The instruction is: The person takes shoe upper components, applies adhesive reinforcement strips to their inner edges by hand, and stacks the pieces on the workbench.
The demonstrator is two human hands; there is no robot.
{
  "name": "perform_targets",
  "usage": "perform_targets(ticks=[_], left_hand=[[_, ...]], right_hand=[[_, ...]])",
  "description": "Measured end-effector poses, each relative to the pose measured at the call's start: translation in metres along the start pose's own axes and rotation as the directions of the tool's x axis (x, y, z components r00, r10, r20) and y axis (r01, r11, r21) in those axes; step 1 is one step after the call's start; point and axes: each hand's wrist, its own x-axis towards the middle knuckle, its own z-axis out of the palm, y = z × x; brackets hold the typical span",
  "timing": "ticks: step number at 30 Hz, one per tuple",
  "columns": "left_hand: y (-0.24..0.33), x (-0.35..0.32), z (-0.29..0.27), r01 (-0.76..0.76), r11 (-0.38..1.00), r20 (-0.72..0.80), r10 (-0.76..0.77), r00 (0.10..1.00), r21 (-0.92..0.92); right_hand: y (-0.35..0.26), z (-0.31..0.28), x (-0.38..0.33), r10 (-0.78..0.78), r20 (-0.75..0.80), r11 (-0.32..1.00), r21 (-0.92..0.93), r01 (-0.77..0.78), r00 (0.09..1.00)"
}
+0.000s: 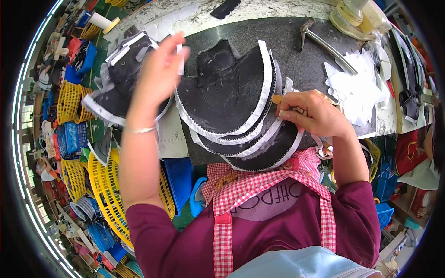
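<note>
At centre right, my right hand point(314, 112) pinches a tan stick point(277, 99); my blurred left hand point(162, 67), I cannot tell. Black pieces point(222, 97) seem light, bendable, best held by white edges point(267, 76).

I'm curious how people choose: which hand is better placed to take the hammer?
Probably the right hand: it is nearer the hammer, though it already pinches a tan object. The left hand is farther away.

The head-worn fisheye camera looks steeply down and ahead, close above the worktable point(278, 44). Its wide, upright view also takes in the wearer's own chest point(282, 231).
</note>
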Motion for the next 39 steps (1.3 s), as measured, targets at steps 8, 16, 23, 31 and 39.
perform_targets(ticks=[8,16,23,31,39], left_hand=[[0.008,0.008,0.067,0.301,0.793,0.384,-0.093,0.919,-0.53],[0.114,-0.057,0.016,-0.106,0.44,-0.194,-0.162,0.968,-0.892],[0.115,-0.082,0.024,-0.186,0.862,-0.057,0.181,0.982,-0.471],[0.1,-0.121,0.07,-0.441,0.885,-0.089,0.457,0.885,0.15],[0.11,-0.12,0.048,-0.113,0.942,0.034,0.13,0.991,-0.316]], right_hand=[[0.01,0.024,-0.038,0.103,-0.083,0.993,0.067,-0.098,0.991],[0.032,0.061,-0.048,0.056,-0.35,0.982,0.186,0.011,0.935],[0.032,0.036,-0.058,0.051,-0.473,0.959,0.268,0.089,0.88],[-0.023,-0.077,-0.098,-0.241,-0.928,0.933,-0.141,0.33,0.284],[-0.068,0.028,-0.011,-0.402,-0.399,0.871,-0.445,0.209,0.824]])
